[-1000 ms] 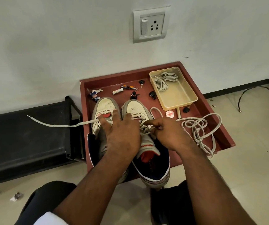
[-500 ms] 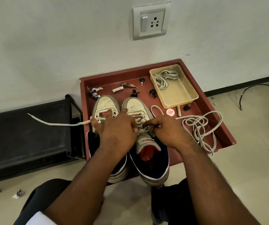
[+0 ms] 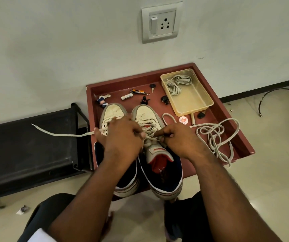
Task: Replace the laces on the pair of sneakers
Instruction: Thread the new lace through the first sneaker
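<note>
Two white sneakers with navy heels stand side by side in a red tray (image 3: 231,119), toes toward the wall. My left hand (image 3: 121,137) lies over the left sneaker (image 3: 113,112) and reaches to the right sneaker (image 3: 147,114), fingers curled at its lacing. My right hand (image 3: 178,138) pinches the lace (image 3: 150,135) on the right sneaker's eyelets. A loose lace end (image 3: 58,133) trails left from under my left hand. A tangled loose lace (image 3: 215,137) lies on the tray's right side.
A beige plastic tub (image 3: 199,107) in the tray's far right corner holds another coiled lace (image 3: 176,84). Keys, a battery and small trinkets lie along the tray's back. A black bench (image 3: 26,149) stands left of the tray. A wall socket (image 3: 161,23) is above.
My left hand has shifted right from the left sneaker toward the right sneaker's lacing and curled its fingers. My right hand keeps its pinch on the lace.
</note>
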Demonstrator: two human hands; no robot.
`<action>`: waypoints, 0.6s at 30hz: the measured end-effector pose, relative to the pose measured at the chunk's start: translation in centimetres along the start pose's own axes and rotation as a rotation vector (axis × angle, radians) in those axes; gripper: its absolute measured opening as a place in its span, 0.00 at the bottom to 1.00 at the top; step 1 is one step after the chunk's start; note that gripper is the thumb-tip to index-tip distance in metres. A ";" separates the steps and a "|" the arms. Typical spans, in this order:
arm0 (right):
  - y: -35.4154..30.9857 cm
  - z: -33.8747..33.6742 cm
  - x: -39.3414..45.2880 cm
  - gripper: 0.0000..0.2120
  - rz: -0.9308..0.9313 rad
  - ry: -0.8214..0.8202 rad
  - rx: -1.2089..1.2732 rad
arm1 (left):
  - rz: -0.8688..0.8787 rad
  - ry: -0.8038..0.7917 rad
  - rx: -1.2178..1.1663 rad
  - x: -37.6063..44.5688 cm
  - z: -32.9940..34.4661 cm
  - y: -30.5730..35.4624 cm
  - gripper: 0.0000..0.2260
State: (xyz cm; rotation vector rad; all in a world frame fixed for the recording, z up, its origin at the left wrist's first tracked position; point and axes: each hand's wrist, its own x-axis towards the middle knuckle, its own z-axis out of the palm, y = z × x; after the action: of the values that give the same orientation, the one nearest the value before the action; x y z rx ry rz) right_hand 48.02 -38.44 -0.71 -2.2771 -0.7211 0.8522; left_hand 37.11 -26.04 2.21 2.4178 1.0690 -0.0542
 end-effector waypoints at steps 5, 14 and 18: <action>-0.2 0.0 -0.1 0.12 -0.022 -0.009 -0.022 | 0.016 0.038 0.080 0.3 -0.8 -0.2 0.08; -0.3 0.0 -0.2 0.13 -0.021 0.003 -0.040 | 0.162 -0.046 0.423 -0.9 0.7 1.8 0.10; -0.3 -0.1 -0.4 0.12 -0.009 -0.015 0.010 | 0.011 0.021 0.388 0.9 -2.9 -0.7 0.08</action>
State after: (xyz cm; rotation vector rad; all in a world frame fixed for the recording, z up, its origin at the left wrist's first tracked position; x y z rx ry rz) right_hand 47.75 -38.49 -0.28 -2.2588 -0.7318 0.8679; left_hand 36.76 -23.72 4.22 2.7715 1.1409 -0.2539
